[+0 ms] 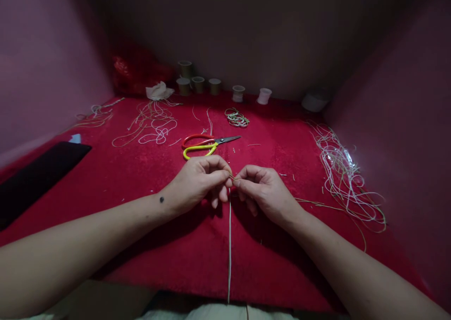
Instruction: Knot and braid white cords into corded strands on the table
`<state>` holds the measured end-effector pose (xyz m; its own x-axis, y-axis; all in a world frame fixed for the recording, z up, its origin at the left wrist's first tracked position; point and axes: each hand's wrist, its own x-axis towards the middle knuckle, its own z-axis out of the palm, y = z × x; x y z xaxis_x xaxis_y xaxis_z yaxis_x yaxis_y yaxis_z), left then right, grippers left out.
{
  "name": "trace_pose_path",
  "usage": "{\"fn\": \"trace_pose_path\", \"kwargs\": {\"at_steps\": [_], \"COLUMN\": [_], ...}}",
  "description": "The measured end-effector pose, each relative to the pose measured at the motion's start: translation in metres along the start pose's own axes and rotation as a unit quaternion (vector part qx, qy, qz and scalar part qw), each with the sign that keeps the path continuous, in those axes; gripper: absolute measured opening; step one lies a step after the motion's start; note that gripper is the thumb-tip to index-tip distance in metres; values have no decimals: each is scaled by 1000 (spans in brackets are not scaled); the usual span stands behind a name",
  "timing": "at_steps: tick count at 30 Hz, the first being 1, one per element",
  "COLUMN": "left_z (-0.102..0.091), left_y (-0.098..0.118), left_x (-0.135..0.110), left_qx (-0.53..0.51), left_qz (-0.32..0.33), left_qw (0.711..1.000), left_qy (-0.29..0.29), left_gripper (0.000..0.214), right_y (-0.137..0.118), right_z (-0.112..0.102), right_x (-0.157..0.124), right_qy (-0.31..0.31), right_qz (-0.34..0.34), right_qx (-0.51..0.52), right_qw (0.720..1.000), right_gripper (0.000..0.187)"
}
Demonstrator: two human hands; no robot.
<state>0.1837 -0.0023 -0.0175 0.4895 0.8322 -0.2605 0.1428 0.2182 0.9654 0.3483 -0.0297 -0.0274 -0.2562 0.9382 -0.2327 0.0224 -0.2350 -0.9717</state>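
My left hand (207, 179) and my right hand (260, 188) meet over the middle of a red cloth. Both are closed in a pinch on a thin tan cord (232, 176) that spans the small gap between their fingertips. A white cord (229, 245) runs from beneath the fingers straight down to the table's front edge. Just beyond my left hand lie scissors (200, 146) with one red and one yellow handle, blades pointing right. Any knot at the fingertips is too small to make out.
Loose cords (347, 183) lie in a tangle at the right, more (151, 122) at back left. Several thread spools (214, 86) stand along the back wall. A small cord coil (237, 117) sits behind the scissors. A black flat object (42, 181) lies at left, a red plastic bag (141, 71) behind.
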Motion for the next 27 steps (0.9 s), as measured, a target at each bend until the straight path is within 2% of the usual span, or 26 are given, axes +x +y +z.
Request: {"fn": "trace_pose_path", "kwargs": {"at_steps": [5, 9, 14, 17, 21, 27], "left_z": [1, 3, 3, 1, -3, -12], "left_y": [3, 3, 0, 0, 0, -4], "left_x": [-1, -2, -1, 0, 1, 2], "left_qx": [42, 48, 41, 46, 98, 217], "left_qz": [18, 24, 37, 61, 132, 255], "left_qw": [999, 998, 998, 997, 986, 942], "left_qy": [19, 18, 21, 18, -3, 12], "left_gripper": [10, 12, 12, 12, 11, 13], "right_y": [-2, -3, 0, 3, 4, 2], "right_z": [1, 2, -1, -6, -12, -13], "right_x": [-1, -1, 0, 3, 4, 1], "right_qy": [-10, 10, 6, -47, -121, -219], "right_qz": [0, 16, 19, 16, 49, 88], "right_qx": [46, 80, 91, 127, 188, 267], "right_qw": [999, 997, 996, 991, 973, 934], "right_gripper": [18, 21, 20, 18, 25, 21]}}
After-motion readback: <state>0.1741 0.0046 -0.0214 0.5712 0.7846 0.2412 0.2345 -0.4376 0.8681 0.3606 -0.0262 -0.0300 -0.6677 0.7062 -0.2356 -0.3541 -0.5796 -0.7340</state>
